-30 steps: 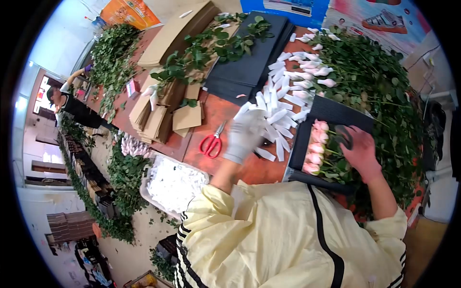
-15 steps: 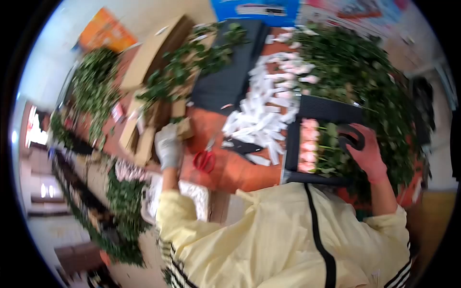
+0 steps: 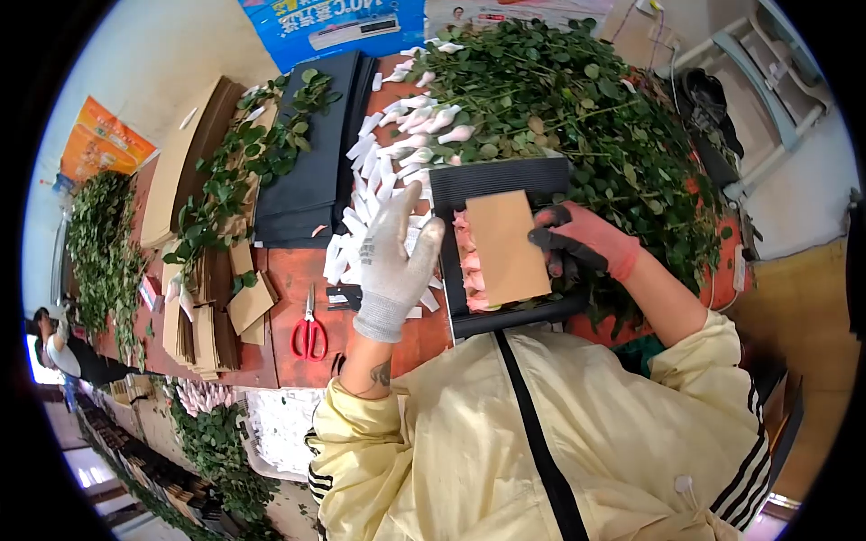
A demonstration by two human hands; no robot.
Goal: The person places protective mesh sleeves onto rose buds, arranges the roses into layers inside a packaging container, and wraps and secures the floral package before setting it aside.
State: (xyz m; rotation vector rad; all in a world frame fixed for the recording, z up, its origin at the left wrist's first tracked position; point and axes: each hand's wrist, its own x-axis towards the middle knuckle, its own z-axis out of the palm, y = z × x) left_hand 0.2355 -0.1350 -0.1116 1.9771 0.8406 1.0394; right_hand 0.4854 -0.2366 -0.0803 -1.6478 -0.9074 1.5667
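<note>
A tan cardboard piece (image 3: 507,248) lies over a row of pink roses (image 3: 473,261), whose heads show along its left side. Under them is a black corrugated wrapping sheet (image 3: 505,176). My right hand (image 3: 586,242), in a red glove with black fingers, is curled at the cardboard's right edge and pinches it there. My left hand (image 3: 397,261), in a pale grey glove, is open with thumb and fingers apart, left of the roses and above white paper or foam strips (image 3: 370,194). Red-handled scissors (image 3: 309,329) rest on the table, left of my left wrist.
Leafy rose stems (image 3: 559,99) are heaped behind and right of the wrapping sheet. Stacked cardboard (image 3: 203,307) and black sheets (image 3: 307,171) stand at left. A white basket (image 3: 280,433) is below the table edge. Another person (image 3: 77,347) is at far left.
My left hand has moved right from the cardboard stack to beside the roses. A cardboard piece now covers the rose stems. My right hand has closed at its edge. The view has shifted.
</note>
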